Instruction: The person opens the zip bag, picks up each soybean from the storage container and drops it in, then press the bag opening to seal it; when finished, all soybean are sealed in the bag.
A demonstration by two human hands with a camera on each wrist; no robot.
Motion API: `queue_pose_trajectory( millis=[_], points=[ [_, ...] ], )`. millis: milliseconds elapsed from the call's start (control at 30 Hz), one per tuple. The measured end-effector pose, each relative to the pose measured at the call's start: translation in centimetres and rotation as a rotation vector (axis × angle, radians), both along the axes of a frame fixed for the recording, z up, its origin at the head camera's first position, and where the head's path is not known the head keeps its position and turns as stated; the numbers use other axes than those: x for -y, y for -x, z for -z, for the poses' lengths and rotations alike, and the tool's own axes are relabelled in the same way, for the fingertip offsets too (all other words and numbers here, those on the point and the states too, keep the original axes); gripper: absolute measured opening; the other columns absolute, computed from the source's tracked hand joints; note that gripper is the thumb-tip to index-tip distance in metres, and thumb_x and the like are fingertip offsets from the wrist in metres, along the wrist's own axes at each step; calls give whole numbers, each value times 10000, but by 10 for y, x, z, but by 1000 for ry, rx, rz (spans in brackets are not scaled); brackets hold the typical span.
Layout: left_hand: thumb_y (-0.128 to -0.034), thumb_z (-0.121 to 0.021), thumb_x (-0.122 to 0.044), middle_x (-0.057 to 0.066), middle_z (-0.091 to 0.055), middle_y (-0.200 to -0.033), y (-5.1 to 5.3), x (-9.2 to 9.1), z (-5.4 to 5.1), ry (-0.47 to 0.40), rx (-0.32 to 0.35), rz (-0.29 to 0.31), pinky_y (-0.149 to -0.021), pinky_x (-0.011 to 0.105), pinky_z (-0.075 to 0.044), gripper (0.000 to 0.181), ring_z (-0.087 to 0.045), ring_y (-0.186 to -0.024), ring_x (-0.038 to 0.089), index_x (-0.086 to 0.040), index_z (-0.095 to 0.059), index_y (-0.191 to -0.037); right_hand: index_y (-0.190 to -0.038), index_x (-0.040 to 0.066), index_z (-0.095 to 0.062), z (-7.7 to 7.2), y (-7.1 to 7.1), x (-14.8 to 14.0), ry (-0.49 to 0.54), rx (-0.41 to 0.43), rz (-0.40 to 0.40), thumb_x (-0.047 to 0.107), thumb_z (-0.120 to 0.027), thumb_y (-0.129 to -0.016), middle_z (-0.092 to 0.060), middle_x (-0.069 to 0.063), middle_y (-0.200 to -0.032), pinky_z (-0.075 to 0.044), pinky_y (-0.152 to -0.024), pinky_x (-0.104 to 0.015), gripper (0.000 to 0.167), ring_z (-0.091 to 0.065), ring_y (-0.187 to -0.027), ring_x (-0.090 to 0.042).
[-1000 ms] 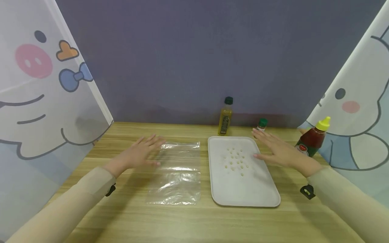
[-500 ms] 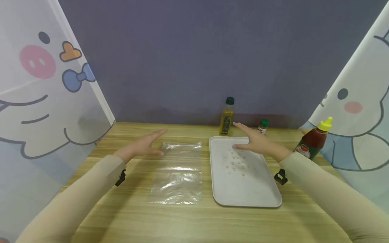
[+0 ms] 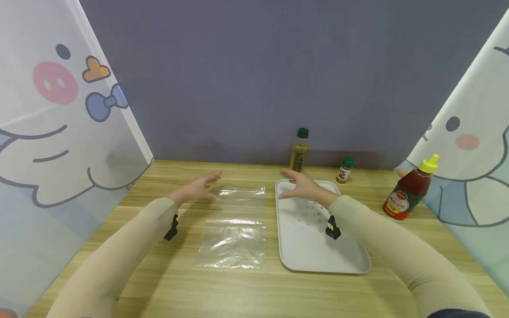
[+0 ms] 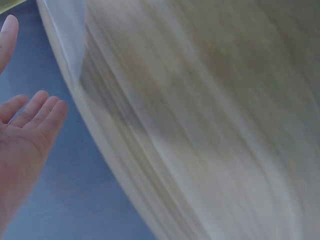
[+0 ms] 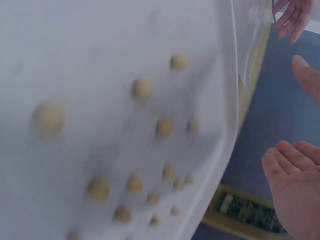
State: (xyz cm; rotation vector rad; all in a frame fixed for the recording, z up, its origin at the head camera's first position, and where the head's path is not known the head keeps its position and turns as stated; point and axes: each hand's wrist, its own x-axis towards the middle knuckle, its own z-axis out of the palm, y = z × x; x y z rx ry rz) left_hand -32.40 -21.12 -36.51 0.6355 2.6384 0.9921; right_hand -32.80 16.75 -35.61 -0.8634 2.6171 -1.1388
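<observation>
My left hand hovers at the upper left corner of a flat clear plastic bag, fingers spread and holding nothing. Over the far end of a white tray is my right hand, its thumb apart from the fingers and nothing between them. Small pale yellow round pieces lie scattered on the tray; my right forearm hides some in the head view. In the left wrist view the left palm shows bare.
Behind the tray stand an oil bottle with a dark cap and a small green-capped jar. A red sauce bottle with a yellow cap stands at the right. A grey-blue panel closes off the back.
My right hand has moved left across the tray, from its right edge to its far left end, uncovering the jar. My left hand has shifted slightly right and farther away.
</observation>
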Motion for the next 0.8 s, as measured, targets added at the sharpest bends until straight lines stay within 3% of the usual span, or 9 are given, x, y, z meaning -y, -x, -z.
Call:
queue_pose_trajectory(
  millis=[200,367,667,800],
  points=[
    [-829,-758,-214,186,-269,-1571,6,1,9,8,64,-43,-1154,598,-225,902,-267,-1431,406,-63,-217,-1535,-1472,-83,-282,11,11,31,49,96,-19,68,-781,-801,-350,-282,-1501,-325,-1149,-492,850,-362,-1379,-420],
    [-807,-774,-205,220,-383,-1498,11,-2,15,-8,94,-89,-1144,552,-299,870,-383,-1359,409,-29,-285,-1505,-1437,-90,-351,18,16,51,-17,111,29,94,-801,-781,-455,-268,-1433,-394,-1110,-455,816,-455,-1313,-406],
    [-777,-801,-127,186,-576,-1268,21,-18,17,36,70,-187,-1081,453,-419,652,-531,-1186,332,29,-516,-1342,-1332,-93,-507,24,24,78,-91,132,175,26,-765,-762,-623,-209,-1225,-503,-982,-360,637,-595,-1101,-288],
    [-799,-778,-85,154,-615,-1108,22,-26,15,51,58,-217,-953,394,-492,479,-569,-1016,263,23,-598,-1229,-1230,-71,-605,25,28,85,-126,84,228,27,-764,-760,-676,-172,-1105,-523,-922,-328,505,-624,-1019,-261]
  ],
)
